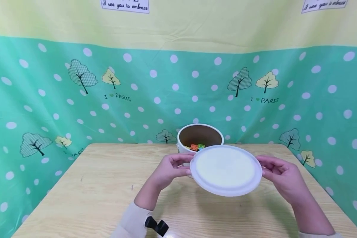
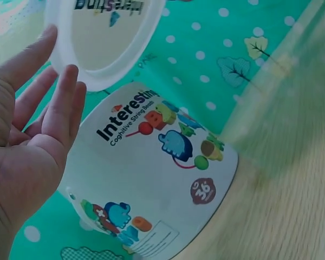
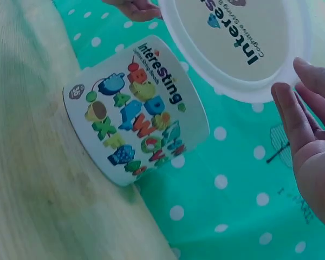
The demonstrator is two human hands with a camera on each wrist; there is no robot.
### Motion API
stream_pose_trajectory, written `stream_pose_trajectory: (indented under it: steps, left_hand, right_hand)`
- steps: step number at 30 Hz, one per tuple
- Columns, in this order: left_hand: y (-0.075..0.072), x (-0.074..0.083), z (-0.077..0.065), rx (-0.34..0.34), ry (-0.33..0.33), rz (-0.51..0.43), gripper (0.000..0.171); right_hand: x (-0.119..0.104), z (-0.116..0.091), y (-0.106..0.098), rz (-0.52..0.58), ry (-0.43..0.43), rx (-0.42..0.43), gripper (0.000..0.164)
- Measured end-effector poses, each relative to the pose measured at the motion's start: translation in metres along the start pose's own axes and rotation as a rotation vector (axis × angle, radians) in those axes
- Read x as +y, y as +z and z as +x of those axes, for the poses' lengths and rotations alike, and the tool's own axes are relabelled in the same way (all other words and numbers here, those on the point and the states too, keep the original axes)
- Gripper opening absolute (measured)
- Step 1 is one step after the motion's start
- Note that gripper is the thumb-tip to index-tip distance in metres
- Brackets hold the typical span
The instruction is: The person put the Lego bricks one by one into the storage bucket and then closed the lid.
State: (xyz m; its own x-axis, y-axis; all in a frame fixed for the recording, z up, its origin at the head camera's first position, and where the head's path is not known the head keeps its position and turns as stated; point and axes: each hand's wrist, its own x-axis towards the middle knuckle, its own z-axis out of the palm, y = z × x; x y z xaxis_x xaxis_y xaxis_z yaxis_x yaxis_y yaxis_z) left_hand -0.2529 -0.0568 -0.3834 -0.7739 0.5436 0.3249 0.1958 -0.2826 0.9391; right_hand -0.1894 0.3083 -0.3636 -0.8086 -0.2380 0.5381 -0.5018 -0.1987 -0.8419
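A round white lid [image 1: 226, 169] is held up in front of a white bucket [image 1: 181, 149], overlapping its lower part in the head view. My left hand [image 1: 168, 169] pinches the lid's left edge between thumb and fingers. At the opposite edge, my right hand [image 1: 284, 177] grips it the same way. Printed lettering shows on the lid [image 3: 246, 40] in both wrist views. The uncovered bucket [image 2: 146, 157] stands upright on the table, its wall printed with "Interesting", letters and animals. Inside lie an orange block [image 1: 194, 147] and a green block [image 1: 201, 146], partly hidden by the lid.
The wooden table [image 1: 107, 185] reaches back to a green dotted cloth [image 1: 116, 119] hung behind and at both sides. A small dark object [image 1: 156, 226] with a strap sits at the left sleeve [image 1: 131, 223].
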Motion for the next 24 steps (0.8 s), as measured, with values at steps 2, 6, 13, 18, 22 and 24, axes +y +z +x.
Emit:
stream_pose_trajectory:
  steps: [2,6,13,18,22,24]
  left_hand:
    - [-0.001,0.001,-0.004,0.026,-0.005,0.01,0.047]
    - [-0.002,0.006,-0.008,0.104,-0.007,0.044,0.046]
    - [0.002,0.02,-0.011,0.286,0.017,0.132,0.044]
    - [0.007,0.026,-0.006,0.394,0.132,0.152,0.028]
    - [0.007,0.029,0.002,0.437,0.203,0.151,0.026]
    - [0.005,0.031,0.006,0.442,0.201,0.147,0.027]
  right_hand:
    - [-0.002,0.005,0.006,-0.043,0.003,0.032,0.037]
    - [-0.005,0.014,0.017,-0.143,0.015,0.137,0.031]
    - [-0.003,0.023,0.035,-0.182,-0.002,0.249,0.021]
    - [0.001,0.03,0.046,-0.192,-0.012,0.319,0.019]
    - [0.003,0.038,0.055,-0.187,0.043,0.407,0.02]
    - [0.003,0.042,0.059,-0.233,0.091,0.439,0.022]
